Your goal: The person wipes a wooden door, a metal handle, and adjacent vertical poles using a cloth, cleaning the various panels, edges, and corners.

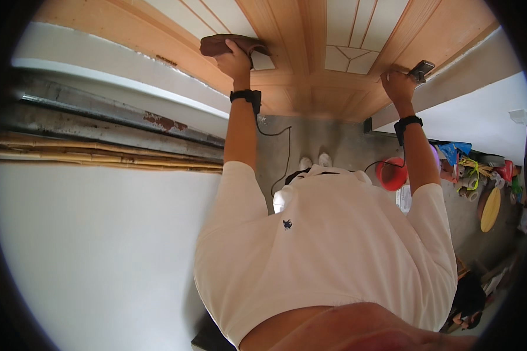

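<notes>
My left hand (235, 63) grips a brown cloth (232, 44), pressed to the lower end of a pale panel in a wooden door (301, 44). The thumb lies over the cloth; part of the panel under it is hidden. At the door's right side my right hand (397, 85) is closed at the metal door handle (421, 71), and the fingers cover part of it. A second pale panel (353, 57) with thin dividing strips stands between the two hands. Both arms reach forward, and each wrist carries a black band with a cable.
Bamboo poles (101, 151) and grey metal lengths (96, 118) lie along the left wall. On the concrete floor (270, 158) at the right are a red bucket (391, 173), several bundled items (472, 169) and a yellow oval board (490, 210). A black cable (288, 151) hangs below my left wrist.
</notes>
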### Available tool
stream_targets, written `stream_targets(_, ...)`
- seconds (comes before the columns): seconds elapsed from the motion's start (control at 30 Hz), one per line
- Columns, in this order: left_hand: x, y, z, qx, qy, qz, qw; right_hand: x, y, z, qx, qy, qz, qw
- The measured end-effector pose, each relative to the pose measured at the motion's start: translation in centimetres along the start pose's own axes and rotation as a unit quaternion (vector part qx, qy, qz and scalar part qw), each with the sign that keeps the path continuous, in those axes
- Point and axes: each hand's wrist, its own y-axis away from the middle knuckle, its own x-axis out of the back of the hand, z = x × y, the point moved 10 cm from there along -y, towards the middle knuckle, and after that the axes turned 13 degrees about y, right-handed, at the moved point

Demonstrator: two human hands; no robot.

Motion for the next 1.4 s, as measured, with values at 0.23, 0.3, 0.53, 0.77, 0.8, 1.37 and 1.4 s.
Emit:
stream_targets(0.23,3.2,-6.4,-19.2,0.279,0.154,0.026,0.947,0.1,0.1,0.1,-0.007,0.012,-0.019,1.000)
stream_targets(0.3,4.2,-12.5,-24.2,0.271,0.261,-0.049,0.925,0.1,-0.7,-0.6,-0.006,-0.010,0.016,1.000)
stream_targets(0.53,2.2,-12.9,-9.4,0.099,0.068,-0.195,0.973,-1.4,1.0,1.2,-0.022,0.054,-0.052,0.997)
stream_targets(0.77,5.9,-16.5,19.6,-0.181,0.304,-0.161,0.921,-0.1,1.6,1.2,-0.024,0.029,-0.063,0.997)
stream_targets(0.8,5.8,-16.1,22.3,-0.180,0.306,-0.162,0.921,0.1,1.7,1.3,-0.025,0.031,-0.063,0.997)
stream_targets(1.37,0.3,-0.7,15.3,-0.044,0.188,-0.390,0.900,4.6,5.7,0.1,-0.023,-0.012,-0.079,0.997)
stream_targets(1.4,0.3,-0.4,13.4,-0.069,0.192,-0.382,0.901,5.2,5.7,0.1,-0.019,-0.014,-0.076,0.997)
